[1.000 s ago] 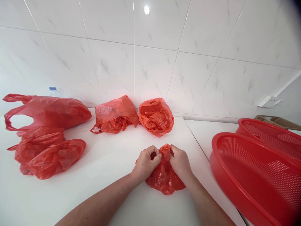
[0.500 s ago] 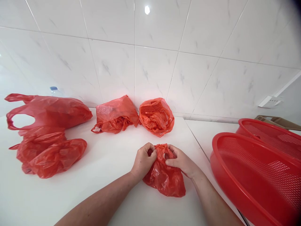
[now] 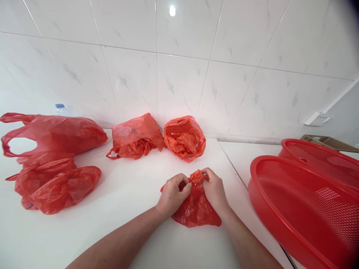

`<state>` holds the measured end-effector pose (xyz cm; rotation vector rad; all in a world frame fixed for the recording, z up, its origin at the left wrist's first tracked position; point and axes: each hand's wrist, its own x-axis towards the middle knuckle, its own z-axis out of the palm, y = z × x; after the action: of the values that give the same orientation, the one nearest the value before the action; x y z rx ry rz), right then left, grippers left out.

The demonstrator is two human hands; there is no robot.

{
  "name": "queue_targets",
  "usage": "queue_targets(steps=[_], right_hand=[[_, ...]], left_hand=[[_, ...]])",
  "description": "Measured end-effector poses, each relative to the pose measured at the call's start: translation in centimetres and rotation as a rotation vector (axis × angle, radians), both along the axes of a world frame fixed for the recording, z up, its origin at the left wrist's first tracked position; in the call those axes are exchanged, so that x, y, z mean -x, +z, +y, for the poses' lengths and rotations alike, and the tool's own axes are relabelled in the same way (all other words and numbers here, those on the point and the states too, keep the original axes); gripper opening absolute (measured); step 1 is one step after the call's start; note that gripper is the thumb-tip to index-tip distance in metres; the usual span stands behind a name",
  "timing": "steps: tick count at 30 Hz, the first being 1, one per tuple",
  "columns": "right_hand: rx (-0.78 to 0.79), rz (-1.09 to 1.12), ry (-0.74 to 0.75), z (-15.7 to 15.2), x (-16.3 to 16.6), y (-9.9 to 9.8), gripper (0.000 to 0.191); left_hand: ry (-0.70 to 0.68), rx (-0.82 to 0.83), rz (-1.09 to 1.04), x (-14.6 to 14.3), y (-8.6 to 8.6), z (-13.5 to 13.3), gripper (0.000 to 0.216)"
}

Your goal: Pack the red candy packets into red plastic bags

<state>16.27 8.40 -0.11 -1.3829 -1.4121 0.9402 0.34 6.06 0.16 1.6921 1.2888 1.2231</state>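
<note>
A small red plastic bag [image 3: 196, 211] lies on the white table in front of me, its top gathered between my hands. My left hand [image 3: 174, 192] pinches the bag's top edge from the left, thumb against the bent fingers. On the other side my right hand [image 3: 214, 188] grips the gathered top, its fingertips partly hidden behind the plastic. The lower part of the bag spreads out loosely below my wrists. Just beyond stands an open red bag [image 3: 185, 140] filled with crumpled red plastic.
Another red bag [image 3: 137, 136] lies against the tiled wall, spilling crumpled plastic. At left are a large handled bag [image 3: 67, 130] and a crumpled bag [image 3: 56, 186], with a bottle [image 3: 61, 108] behind. Red perforated baskets [image 3: 259, 183] stand at right, near a cardboard piece [image 3: 327, 142].
My right hand has turned and closed more on the bag's top, shutting the handle opening seen before. A bit of the bag now shows left of my left hand. The view shifted slightly.
</note>
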Motion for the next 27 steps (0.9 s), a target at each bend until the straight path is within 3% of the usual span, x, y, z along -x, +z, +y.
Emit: queue_targets(steps=[10,13,19,23,27], right_hand=[[0.265,0.619,0.42,0.3,-1.4,1.6,0.026],[0.232,0.68,0.279,0.8,-2.0,1.4,0.029],[0.148,0.537,-0.047,2.0,-2.6,0.8,0.029],[0.087,0.392,-0.267,2.6,-3.8,0.2,0.027],[0.022,0.193,-0.5,3.5,-6.1,-0.7,0.025]], left_hand=[[0.04,-0.083,0.049,0.7,-0.5,0.5,0.01],[0.045,-0.157,0.04,0.8,0.0,0.5,0.01],[0.052,-0.367,0.035,0.8,0.5,0.4,0.015],[0.067,-0.406,0.006,1.3,0.7,0.7,0.017],[0.109,-0.343,-0.019,1.7,1.0,1.2,0.015]])
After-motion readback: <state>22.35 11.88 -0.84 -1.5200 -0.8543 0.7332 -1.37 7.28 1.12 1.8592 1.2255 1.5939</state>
